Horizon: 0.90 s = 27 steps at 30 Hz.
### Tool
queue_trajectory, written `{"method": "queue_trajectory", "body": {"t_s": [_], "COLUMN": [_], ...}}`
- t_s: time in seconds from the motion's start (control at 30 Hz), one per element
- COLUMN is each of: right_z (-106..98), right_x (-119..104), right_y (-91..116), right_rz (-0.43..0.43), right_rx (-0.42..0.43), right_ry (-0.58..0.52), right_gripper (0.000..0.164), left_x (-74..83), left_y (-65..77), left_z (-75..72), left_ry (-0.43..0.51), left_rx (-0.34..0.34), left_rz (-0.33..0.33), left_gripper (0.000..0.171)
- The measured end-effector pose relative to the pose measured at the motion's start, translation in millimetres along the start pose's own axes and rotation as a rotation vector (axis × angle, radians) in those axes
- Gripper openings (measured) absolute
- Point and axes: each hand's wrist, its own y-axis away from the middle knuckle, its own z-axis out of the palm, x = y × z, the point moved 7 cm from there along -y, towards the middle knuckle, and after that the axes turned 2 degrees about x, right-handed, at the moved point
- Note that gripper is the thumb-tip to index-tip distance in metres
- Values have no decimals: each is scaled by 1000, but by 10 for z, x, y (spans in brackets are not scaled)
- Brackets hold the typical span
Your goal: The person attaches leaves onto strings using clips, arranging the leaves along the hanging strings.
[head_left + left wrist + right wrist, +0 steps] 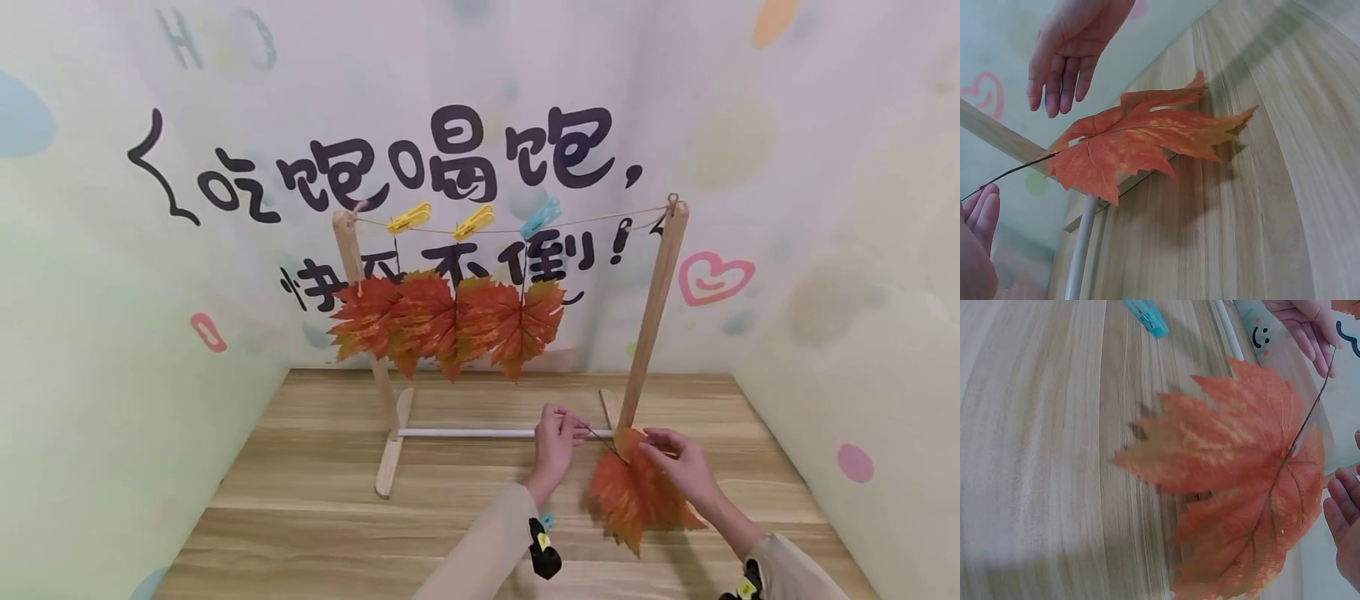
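My left hand (555, 446) pinches the thin dark stem (1310, 415) of an orange-red maple-like leaf (632, 493). The leaf hangs tilted from that stem, low over the table near the rack's right post, its points toward the table. Beside the leaf's upper right edge is my right hand (682, 468), its fingers (1069, 84) loosely extended and holding nothing. A blue clothespin (1147, 317) lies on the table, mostly hidden behind the left sleeve in the head view.
A wooden rack has a left post (348, 250), a right post (656, 317) and a white bottom rod (465, 432). Twine (592, 221) spans the top. Two yellow clothespins (474, 222) and a blue one (542, 218) hold similar leaves (431, 321). A printed wall stands behind.
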Motion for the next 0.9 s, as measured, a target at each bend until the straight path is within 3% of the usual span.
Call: {"method": "queue_trajectory", "body": {"t_s": [0.43,0.63,0.9], "right_z": [60,87,107], "right_x": [-14,29,18], "right_y": [4,-27,-31], "right_rz": [2,-3,-10], "right_rx": [-20,-27,-29], "right_ry": [-17,-25,-11], "right_gripper": [30,29,28], "left_x": [132,384,626], "left_y": [41,71,121], "left_z": [-87,-207,-347], "left_ry": [-22,7,26], "left_rx": [14,37,101], "left_rz": [20,72,43], "left_gripper": [7,12,12]}}
